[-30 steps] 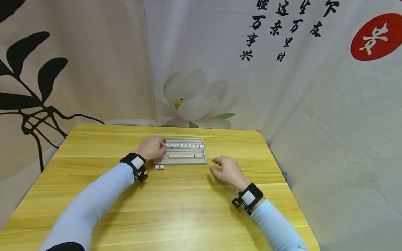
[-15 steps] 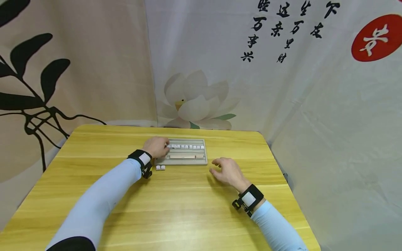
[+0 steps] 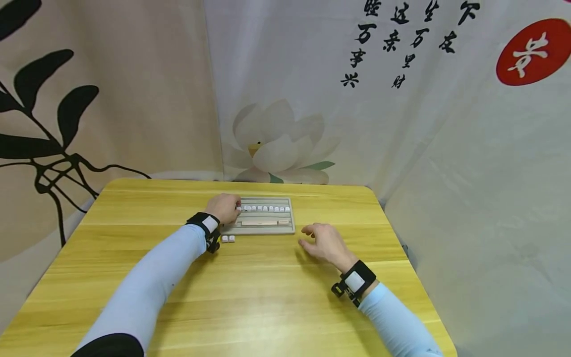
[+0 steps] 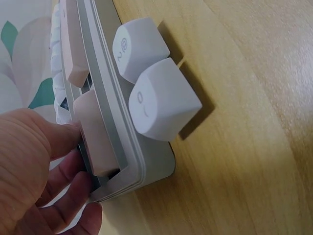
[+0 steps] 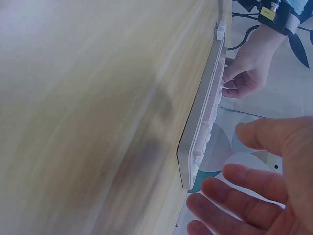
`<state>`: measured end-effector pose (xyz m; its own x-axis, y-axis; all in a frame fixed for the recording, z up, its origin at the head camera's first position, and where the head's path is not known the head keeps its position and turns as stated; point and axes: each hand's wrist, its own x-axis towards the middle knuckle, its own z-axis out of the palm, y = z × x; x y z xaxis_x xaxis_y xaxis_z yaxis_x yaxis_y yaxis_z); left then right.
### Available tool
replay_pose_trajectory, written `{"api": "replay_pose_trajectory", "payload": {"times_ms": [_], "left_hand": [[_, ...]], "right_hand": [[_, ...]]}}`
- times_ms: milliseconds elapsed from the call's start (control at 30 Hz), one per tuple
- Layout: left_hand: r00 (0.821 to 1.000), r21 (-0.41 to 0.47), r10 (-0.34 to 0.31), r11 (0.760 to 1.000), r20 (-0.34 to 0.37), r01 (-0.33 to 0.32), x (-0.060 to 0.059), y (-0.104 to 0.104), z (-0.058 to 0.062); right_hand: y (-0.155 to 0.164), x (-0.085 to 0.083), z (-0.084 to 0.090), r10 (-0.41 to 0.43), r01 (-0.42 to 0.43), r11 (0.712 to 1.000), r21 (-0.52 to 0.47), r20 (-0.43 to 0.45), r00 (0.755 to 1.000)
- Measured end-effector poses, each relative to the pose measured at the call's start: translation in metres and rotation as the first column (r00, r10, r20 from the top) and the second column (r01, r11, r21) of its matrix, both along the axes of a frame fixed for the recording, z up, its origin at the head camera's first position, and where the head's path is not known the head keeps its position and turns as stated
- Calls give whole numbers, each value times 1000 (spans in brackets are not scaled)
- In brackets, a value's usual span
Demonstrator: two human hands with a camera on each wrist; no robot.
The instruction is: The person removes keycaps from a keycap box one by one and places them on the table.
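A grey keyboard (image 3: 267,200) lies near the back of the table, with a row of white keycaps (image 3: 271,209) and a long beige spacebar (image 3: 258,223). My left hand (image 3: 225,208) reaches over its left end; thumb and forefinger pinch a white keycap at the row's left end. The left wrist view hides those fingertips behind the hand (image 4: 24,161). Two loose white keycaps sit on the table along the front edge, one marked 2 (image 4: 139,49), the other 0 (image 4: 164,100). My right hand (image 3: 327,245) hovers right of the keyboard, fingers loosely bent, holding nothing.
The yellow wood-grain table (image 3: 250,297) has rounded back corners. Behind it hangs a printed cloth (image 3: 285,59) with a lotus and black characters. Both wrists wear black camera straps, the left one (image 3: 207,228) just beside the loose keycaps.
My left hand and forearm have shifted slightly to the right along the keyboard's left end. The right hand stays nearly still. The loose keycaps remain in place.
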<state>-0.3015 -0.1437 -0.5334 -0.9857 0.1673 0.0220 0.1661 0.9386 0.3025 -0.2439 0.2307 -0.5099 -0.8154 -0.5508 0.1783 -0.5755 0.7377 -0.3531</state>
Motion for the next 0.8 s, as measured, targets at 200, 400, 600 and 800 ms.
{"api": "replay_pose_trajectory", "payload": {"times_ms": [200,400,600,800], "left_hand": [[1000,25,4,1000,6,-4,0,0,-3],[1000,61,21,998,22,-23,1,-1,1],[1000,73,20,997,4,-20,3,-2,8],[1000,107,9,994,-14,-7,11,-1,13]], "right_hand": [[1,2,-5,-6,6,1000,3,-8,1000],[1,1,-5,-5,5,1000,-8,-16,1000],[0,1,-6,5,-5,1000,-8,-14,1000],[2,3,-8,8,-8,1000,-17,-3,1000]]}}
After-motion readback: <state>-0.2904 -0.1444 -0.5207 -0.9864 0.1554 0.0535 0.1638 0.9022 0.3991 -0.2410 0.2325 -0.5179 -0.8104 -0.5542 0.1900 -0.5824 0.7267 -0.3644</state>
